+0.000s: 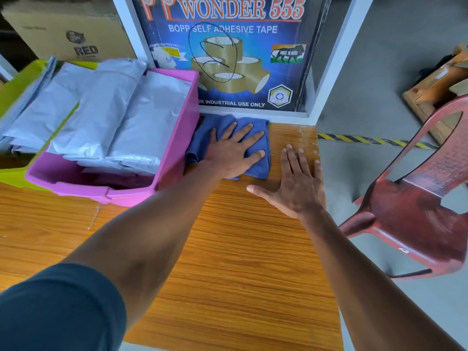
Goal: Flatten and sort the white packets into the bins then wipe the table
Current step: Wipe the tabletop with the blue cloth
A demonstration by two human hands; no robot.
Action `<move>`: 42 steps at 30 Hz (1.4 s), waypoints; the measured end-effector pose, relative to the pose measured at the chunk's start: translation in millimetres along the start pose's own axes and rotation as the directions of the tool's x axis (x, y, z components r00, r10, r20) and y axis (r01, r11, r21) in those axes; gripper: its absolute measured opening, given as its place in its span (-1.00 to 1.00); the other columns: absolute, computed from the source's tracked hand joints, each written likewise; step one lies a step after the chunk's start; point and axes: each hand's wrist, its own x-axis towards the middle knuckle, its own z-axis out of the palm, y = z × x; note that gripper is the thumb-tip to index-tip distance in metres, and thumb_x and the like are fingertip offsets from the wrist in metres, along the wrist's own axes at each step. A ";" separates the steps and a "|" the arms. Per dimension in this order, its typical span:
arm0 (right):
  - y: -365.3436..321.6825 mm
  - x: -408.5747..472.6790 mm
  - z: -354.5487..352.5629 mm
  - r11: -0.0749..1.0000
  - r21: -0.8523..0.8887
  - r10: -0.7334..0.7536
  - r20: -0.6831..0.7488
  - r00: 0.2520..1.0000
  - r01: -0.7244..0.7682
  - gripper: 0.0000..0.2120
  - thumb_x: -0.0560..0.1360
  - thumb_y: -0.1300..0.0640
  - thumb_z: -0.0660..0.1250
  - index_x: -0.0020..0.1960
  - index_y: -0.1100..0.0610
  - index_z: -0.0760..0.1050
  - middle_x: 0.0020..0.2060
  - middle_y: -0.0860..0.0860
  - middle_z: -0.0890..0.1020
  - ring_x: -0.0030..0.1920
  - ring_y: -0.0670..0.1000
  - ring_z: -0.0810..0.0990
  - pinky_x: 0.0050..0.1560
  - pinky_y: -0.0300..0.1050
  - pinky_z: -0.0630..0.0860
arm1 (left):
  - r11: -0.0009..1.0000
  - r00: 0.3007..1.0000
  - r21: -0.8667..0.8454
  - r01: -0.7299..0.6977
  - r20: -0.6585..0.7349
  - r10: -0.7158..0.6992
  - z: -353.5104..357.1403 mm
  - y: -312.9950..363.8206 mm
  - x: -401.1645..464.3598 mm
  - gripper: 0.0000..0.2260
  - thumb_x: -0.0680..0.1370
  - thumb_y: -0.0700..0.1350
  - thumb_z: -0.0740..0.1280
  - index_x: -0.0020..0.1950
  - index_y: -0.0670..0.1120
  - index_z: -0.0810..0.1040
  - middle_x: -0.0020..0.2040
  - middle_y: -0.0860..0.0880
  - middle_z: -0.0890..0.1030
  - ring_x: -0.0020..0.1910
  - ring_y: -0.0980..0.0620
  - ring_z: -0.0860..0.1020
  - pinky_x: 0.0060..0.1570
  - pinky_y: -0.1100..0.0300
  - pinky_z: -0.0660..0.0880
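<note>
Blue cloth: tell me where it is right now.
In the head view, the blue cloth lies at the table's far edge, right of the pink bin, under the flat left hand.

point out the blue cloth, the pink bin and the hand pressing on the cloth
blue cloth (262, 166): head view, bare lower right corner beside the fingers.
pink bin (177, 138): head view, outer right side wall.
left hand (231, 154): head view, back of the hand, flat on the cloth.
</note>
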 end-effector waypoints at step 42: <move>2.8 5.5 10.7 0.999 -0.015 0.029 -0.040 0.999 -0.030 -0.24 0.64 -0.35 -0.26 0.70 0.06 -0.15 0.69 -0.04 -0.12 0.68 0.06 -0.17 0.63 0.26 -0.18 | 0.953 0.963 -0.143 0.268 0.074 -0.259 -5.6 1.5 -52.3 -0.22 0.55 0.56 -0.07 0.70 0.28 -0.15 0.73 0.06 -0.19 0.64 -0.35 -0.31 0.63 -0.26 -0.24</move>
